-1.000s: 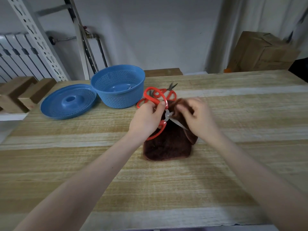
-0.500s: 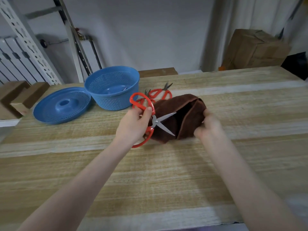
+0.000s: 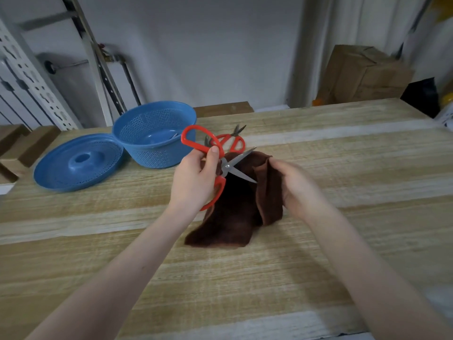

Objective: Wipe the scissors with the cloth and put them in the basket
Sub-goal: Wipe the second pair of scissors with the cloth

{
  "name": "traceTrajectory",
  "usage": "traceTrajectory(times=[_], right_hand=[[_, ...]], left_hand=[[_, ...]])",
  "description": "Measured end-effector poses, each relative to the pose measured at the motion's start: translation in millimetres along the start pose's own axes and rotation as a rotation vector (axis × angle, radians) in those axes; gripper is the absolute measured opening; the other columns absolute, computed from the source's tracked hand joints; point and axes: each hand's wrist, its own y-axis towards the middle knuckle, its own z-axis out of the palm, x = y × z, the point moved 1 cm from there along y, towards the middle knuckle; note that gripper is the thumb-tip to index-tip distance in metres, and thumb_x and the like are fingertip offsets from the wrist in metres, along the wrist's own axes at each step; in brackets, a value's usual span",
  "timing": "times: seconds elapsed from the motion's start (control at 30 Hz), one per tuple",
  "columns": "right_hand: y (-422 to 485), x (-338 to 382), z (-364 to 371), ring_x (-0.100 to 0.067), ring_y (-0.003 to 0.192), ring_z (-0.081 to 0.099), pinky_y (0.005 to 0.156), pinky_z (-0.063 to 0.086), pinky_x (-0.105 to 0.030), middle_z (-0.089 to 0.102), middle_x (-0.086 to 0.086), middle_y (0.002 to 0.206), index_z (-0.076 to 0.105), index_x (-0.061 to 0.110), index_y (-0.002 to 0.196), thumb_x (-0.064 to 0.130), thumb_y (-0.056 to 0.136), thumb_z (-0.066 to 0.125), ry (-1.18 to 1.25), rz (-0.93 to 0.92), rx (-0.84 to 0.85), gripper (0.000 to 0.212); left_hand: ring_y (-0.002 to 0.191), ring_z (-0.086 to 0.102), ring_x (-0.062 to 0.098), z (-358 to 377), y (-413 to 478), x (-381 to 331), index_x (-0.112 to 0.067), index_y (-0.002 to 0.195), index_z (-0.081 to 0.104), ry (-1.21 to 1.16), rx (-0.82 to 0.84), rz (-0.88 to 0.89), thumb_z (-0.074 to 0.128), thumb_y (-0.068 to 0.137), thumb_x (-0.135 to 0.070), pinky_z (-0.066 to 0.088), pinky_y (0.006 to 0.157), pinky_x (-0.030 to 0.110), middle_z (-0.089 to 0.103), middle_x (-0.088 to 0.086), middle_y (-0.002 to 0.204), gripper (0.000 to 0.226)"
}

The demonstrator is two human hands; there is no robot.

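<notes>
- The brown cloth (image 3: pixel 235 212) is draping down onto the worktop (image 3: pixel 245 278), its lower end lying flat on the wood.
- The right hand (image 3: pixel 296 185) is gripping the cloth's raised edge, fingers curled round the fold.
- The left hand (image 3: pixel 193 182) is pinching the orange-handled scissors (image 3: pixel 235 168) by the handles, holding the parted blades over the cloth.
- A second pair of scissors (image 3: pixel 232 142) is lying just behind.
- The blue basket (image 3: pixel 152 155) is standing upright; something small and metallic is showing inside, too unclear to name.
- Its blue lid (image 3: pixel 73 168) is lying beside it.
</notes>
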Motion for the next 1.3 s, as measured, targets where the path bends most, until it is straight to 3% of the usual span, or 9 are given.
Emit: traceTrajectory(times=[0.1,0.23,0.37,0.53,0.77,0.87,1.03,1.2,1.3], right_hand=[[10.5,-2.7,-11.7,-0.018,0.099,0.061,0.087,0.049,-0.028,0.064,-0.011,0.115,0.058,0.010,0.108,0.021,0.098,0.053,-0.242,-0.156,-0.226,0.016],[-14.8,1.6,-18.1,-0.003,0.077,0.048,0.072,0.041,-0.014,0.051,0.000,0.095,0.049,0.013,0.099,0.023,0.093,0.055,-0.748,-0.962,-0.479,0.014],[-24.5,-7.5,-10.2,-0.017,0.081,0.061,0.066,0.050,-0.032,0.060,0.005,0.086,0.051,0.021,0.098,0.054,0.080,0.065,-1.321,-0.541,-0.094,0.040],[-28.6,-24.0,12.0,-0.024,0.097,0.060,0.064,0.041,-0.029,0.037,-0.003,0.127,0.029,0.016,0.127,0.066,0.066,0.074,-1.519,-0.504,-0.134,0.091],[-25.0,-19.4,-6.2,-0.024,0.069,0.056,0.044,0.028,-0.023,0.054,-0.010,0.097,0.055,0.010,0.096,0.015,0.060,0.082,-1.429,-1.066,-0.418,0.045],[-17.2,-7.7,-14.1,-0.020,0.071,0.057,0.056,0.040,-0.030,0.060,-0.001,0.082,0.063,0.010,0.090,0.023,0.083,0.069,-1.221,-0.834,-0.291,0.016],[-8.6,38.1,-27.4,-0.023,0.089,0.069,0.087,0.056,-0.045,0.073,-0.007,0.091,0.069,0.012,0.091,0.029,0.096,0.058,-0.294,-0.301,-0.129,0.021],[-24.2,51.9,0.9,-0.008,0.064,0.055,0.066,0.044,-0.029,0.059,-0.001,0.070,0.059,0.011,0.068,0.037,0.099,0.047,-0.860,-0.709,0.080,0.043],[-23.7,39.4,9.7,-0.008,0.094,0.066,0.090,0.048,-0.027,0.073,0.002,0.099,0.074,0.018,0.096,0.052,0.097,0.029,-1.049,-0.579,0.305,0.056]], left_hand=[[0.041,0.042,0.005,-1.2,2.5,0.3,-0.017,0.082,0.061,0.000,0.016,-0.013,0.043,0.100,-0.039,0.035,0.049,0.028,0.047,-0.011,0.047,0.034],[0.042,0.044,0.006,0.1,6.0,1.2,-0.014,0.081,0.062,0.047,0.026,-0.019,0.042,0.100,-0.039,0.037,0.052,0.031,0.049,-0.009,0.050,0.038],[0.051,0.051,0.011,6.1,7.7,3.1,-0.015,0.077,0.060,0.084,0.028,-0.023,0.043,0.100,-0.039,0.041,0.056,0.032,0.052,-0.008,0.056,0.037],[0.049,0.052,0.010,8.8,5.1,5.6,-0.019,0.070,0.054,0.111,-0.002,-0.046,0.044,0.100,-0.039,0.040,0.054,0.032,0.053,-0.007,0.055,0.037],[0.041,0.048,0.004,-3.5,5.2,5.9,-0.012,0.086,0.064,0.071,0.002,-0.070,0.043,0.100,-0.040,0.037,0.048,0.028,0.052,-0.008,0.052,0.038],[0.043,0.046,0.004,-4.6,5.3,3.1,-0.006,0.088,0.064,0.028,0.050,-0.065,0.044,0.100,-0.037,0.034,0.047,0.026,0.051,-0.008,0.054,0.039],[0.035,0.041,0.003,-9.0,0.3,-1.0,-0.010,0.079,0.063,0.037,0.155,0.001,0.045,0.101,-0.032,0.031,0.043,0.021,0.053,-0.013,0.044,0.036],[0.037,0.042,0.003,-8.9,5.4,-1.3,-0.001,0.084,0.064,0.237,0.234,0.036,0.046,0.099,-0.036,0.037,0.048,0.027,0.051,-0.004,0.054,0.042],[0.034,0.043,0.002,-10.7,7.5,-1.5,-0.003,0.082,0.063,0.301,0.245,0.051,0.047,0.099,-0.036,0.034,0.046,0.027,0.047,-0.009,0.048,0.040]])
